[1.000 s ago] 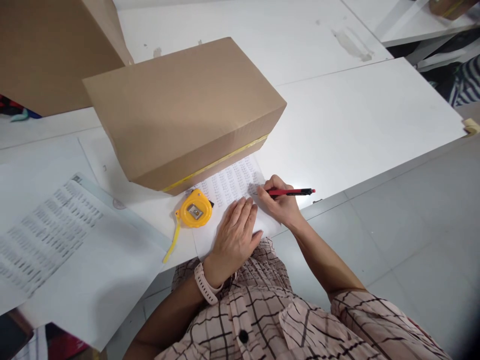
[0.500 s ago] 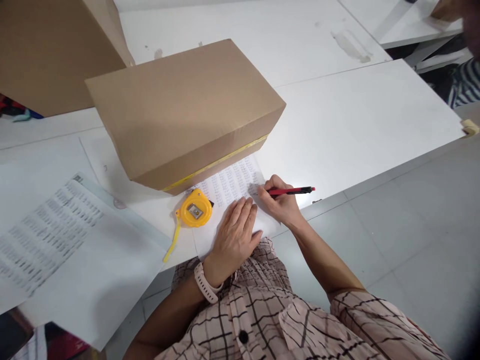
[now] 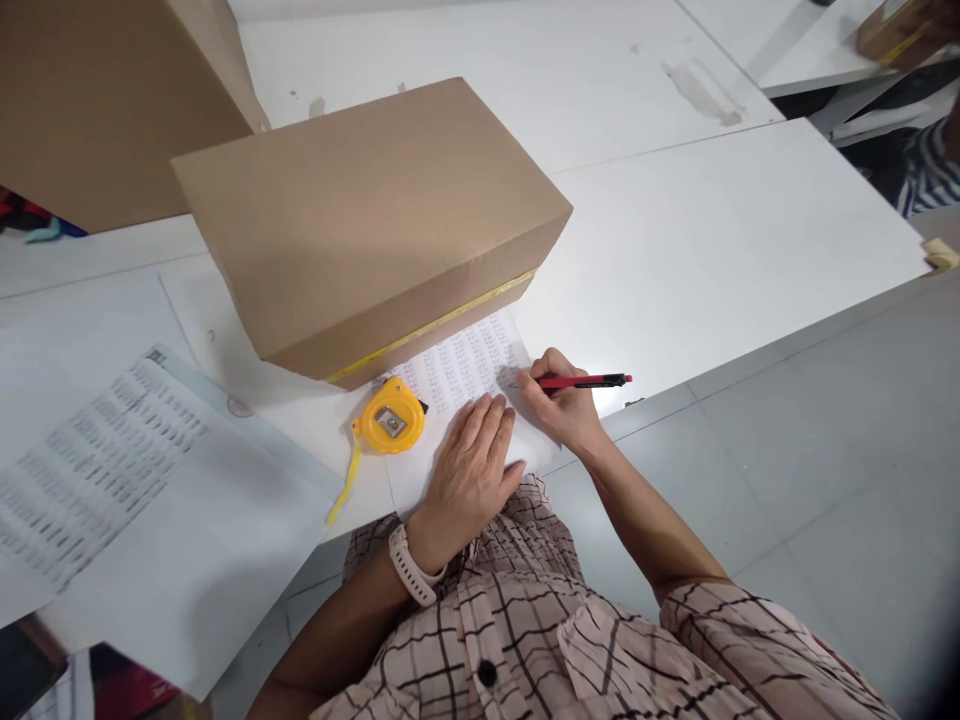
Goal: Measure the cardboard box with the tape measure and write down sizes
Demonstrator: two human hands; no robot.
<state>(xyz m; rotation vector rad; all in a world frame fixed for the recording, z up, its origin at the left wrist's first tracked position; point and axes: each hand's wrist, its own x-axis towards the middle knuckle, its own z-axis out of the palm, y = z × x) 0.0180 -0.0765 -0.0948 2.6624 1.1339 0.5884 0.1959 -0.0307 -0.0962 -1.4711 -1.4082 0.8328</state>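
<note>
My right hand point(image 3: 562, 402) grips a red and black pen point(image 3: 589, 381), its tip down at a sheet of paper point(image 3: 469, 365) covered in columns of handwriting. Flat on the lower part of that sheet lies my left hand point(image 3: 478, 455), fingers stretched out. Just left of it rests a yellow tape measure point(image 3: 392, 416) with a short end of its tape out. A closed cardboard box point(image 3: 382, 210) with yellow tape along its side stands behind the paper and hides its far edge.
A larger cardboard box point(image 3: 112, 110) stands at the back left. More written sheets point(image 3: 112, 460) lie at the left, overhanging the table's front edge. At the far right, a person's striped clothing point(image 3: 926, 170) shows beside a small taped box point(image 3: 896, 35).
At the top right, the small taped box has come into clearer view as the other person's arm moved. My hands and the pen have hardly moved.
</note>
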